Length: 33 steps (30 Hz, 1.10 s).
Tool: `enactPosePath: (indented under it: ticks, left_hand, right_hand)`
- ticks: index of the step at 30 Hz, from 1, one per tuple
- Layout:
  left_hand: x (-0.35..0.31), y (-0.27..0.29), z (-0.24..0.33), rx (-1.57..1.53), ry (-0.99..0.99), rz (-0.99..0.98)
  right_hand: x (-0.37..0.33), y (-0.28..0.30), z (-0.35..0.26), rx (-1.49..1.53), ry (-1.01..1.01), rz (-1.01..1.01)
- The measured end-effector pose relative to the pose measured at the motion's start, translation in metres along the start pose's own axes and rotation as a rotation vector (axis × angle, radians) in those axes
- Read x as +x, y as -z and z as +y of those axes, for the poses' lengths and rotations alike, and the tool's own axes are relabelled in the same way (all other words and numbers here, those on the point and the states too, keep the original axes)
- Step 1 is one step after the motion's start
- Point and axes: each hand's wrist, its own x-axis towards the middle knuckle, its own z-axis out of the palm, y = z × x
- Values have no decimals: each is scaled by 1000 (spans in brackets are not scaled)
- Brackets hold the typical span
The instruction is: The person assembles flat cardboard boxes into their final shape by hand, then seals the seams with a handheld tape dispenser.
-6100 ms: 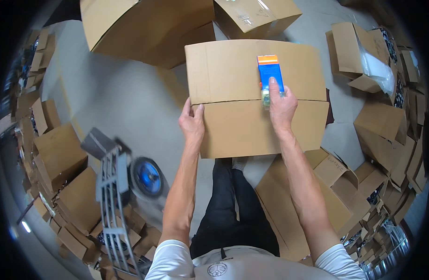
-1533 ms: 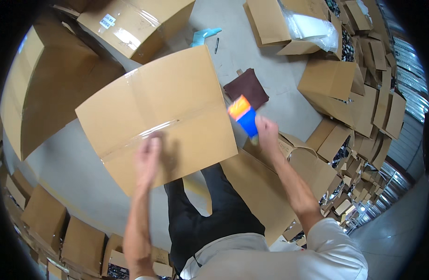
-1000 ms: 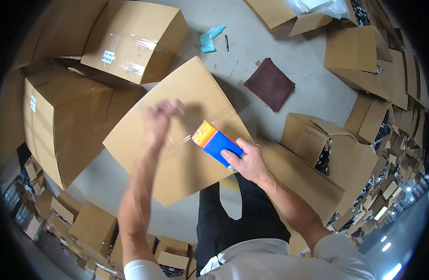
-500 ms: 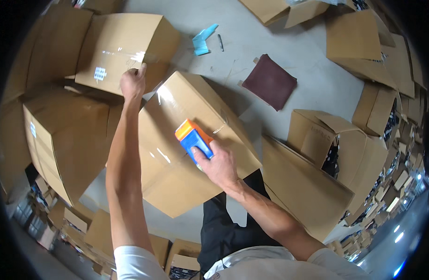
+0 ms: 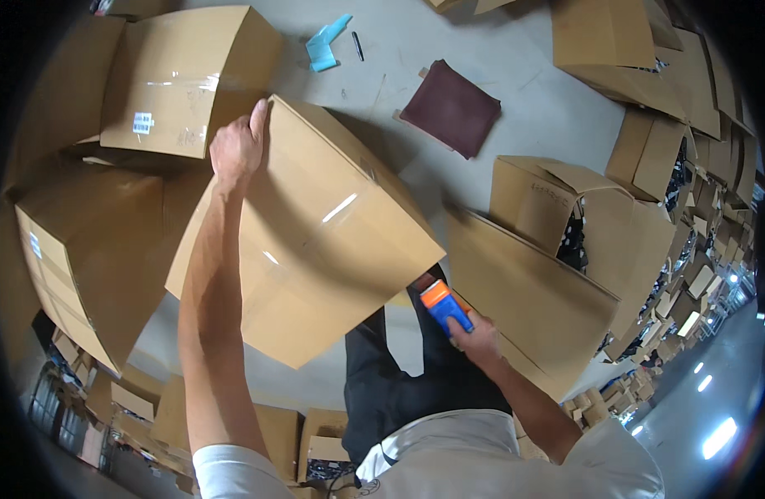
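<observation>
A large cardboard box (image 5: 316,274) stands in front of me, turned at an angle, with shiny strips of clear tape across its top. My left hand (image 5: 237,150) is closed on its far left corner, thumb pointing up along the edge. Past the box's near right corner, over my legs, my right hand (image 5: 475,337) grips an orange-and-blue tape dispenser (image 5: 445,306), held clear of the cardboard. My right fingers are partly hidden behind the dispenser.
Taped cardboard boxes (image 5: 162,83) stand at the left. A maroon folded piece (image 5: 451,108), a turquoise piece (image 5: 324,46) and a black pen (image 5: 357,46) lie on the grey floor (image 5: 515,62). Open boxes (image 5: 536,204) holding dark goods crowd the right, beside a long carton (image 5: 532,308).
My right hand has lifted the tape dispenser off the box top and moved right, toward me. My left hand has closed on the box's far left corner, and the box has turned and tilted.
</observation>
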Motion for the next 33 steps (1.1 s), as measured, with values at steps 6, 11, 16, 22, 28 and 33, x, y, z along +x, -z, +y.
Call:
enactPosePath:
  ticks: [6,11,16,22,28,33]
  left_hand:
    - [-33,2,12,-36,-299,456]
    - [-223,40,40,-769,302,-278]
    - [-349,27,17,-1842,831,-732]
    - [-351,73,-75,-1906,717,-885]
    - [-240,108,-217,-1015,198,77]
    - [-124,90,-323,-482,140,16]
  right_hand:
    - [110,-57,-12,-105,-348,-90]
    - [-2,-24,-24,-103,-233,-216]
    - [-24,-47,-106,271,270,-110]
    - [-49,-120,-152,331,624,-4]
    - [-80,-201,-256,401,373,-21]
    - [-52,-264,-330,363,338,-14]
